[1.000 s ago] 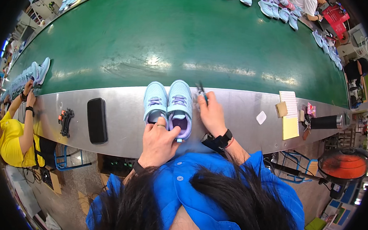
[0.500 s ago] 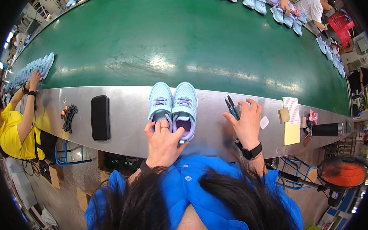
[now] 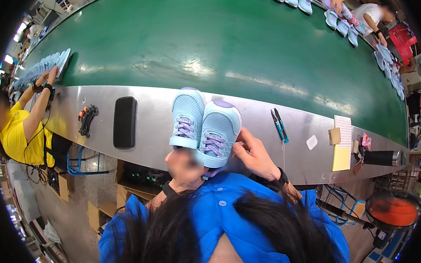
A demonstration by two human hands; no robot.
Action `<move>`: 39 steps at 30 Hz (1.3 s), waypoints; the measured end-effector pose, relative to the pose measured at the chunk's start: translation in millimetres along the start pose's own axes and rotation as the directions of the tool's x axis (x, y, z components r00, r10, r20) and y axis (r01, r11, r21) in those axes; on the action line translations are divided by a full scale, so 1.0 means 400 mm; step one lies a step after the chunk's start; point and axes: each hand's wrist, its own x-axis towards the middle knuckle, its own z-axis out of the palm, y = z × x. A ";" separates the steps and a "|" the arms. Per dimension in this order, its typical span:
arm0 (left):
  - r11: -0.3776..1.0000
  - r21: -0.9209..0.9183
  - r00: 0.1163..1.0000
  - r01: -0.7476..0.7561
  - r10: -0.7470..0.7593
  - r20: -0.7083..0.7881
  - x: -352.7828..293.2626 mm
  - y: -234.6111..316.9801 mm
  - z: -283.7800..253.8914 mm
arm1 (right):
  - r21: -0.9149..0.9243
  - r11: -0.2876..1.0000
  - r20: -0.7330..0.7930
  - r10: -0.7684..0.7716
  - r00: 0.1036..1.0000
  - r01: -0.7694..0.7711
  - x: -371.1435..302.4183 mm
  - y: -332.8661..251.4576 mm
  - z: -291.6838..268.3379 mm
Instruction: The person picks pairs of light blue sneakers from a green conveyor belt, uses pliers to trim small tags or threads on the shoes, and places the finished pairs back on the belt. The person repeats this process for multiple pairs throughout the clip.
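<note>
A pair of light blue children's sneakers with purple laces is in front of me, toes pointing away. The left sneaker [image 3: 187, 116] stands slightly behind the right sneaker [image 3: 219, 132], which is tilted and looks raised off the metal table edge. My left hand [image 3: 184, 168] is closed at the heels of both; a blur covers part of it, and some fingers are hidden behind the shoes. My right hand [image 3: 257, 155] grips the outer side of the right sneaker, its fingertips partly hidden by the sole. Teal-handled thread snips [image 3: 279, 125] lie to the right of the shoes.
A black phone [image 3: 125, 122] and a small black-and-orange gadget [image 3: 87, 120] lie left. Rightward are a white tag [image 3: 312, 142], a notepad [image 3: 341, 157] and a black flask [image 3: 380, 158]. Beyond runs a green belt [image 3: 153, 38]. Co-workers handle sneakers at far left and far right.
My right hand has moved left from beside the snips to the right sneaker. The sneakers have shifted and tilted, the right one coming nearer. The snips lie free on the metal.
</note>
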 end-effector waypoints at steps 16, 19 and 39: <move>0.992 0.022 0.976 -0.127 0.129 -0.175 0.038 -0.052 -0.017 | -0.367 0.930 -0.235 -0.070 0.970 -0.022 -0.002 0.017 -0.062; 0.983 0.067 0.979 -0.170 0.176 -0.103 0.090 -0.078 -0.033 | -0.778 0.612 -0.411 -0.323 0.852 -0.143 -0.027 0.051 -0.133; 0.879 0.223 0.899 0.422 -0.438 0.026 0.561 -0.452 0.229 | -0.570 0.785 -0.570 -0.165 0.805 -0.243 -0.073 0.020 -0.435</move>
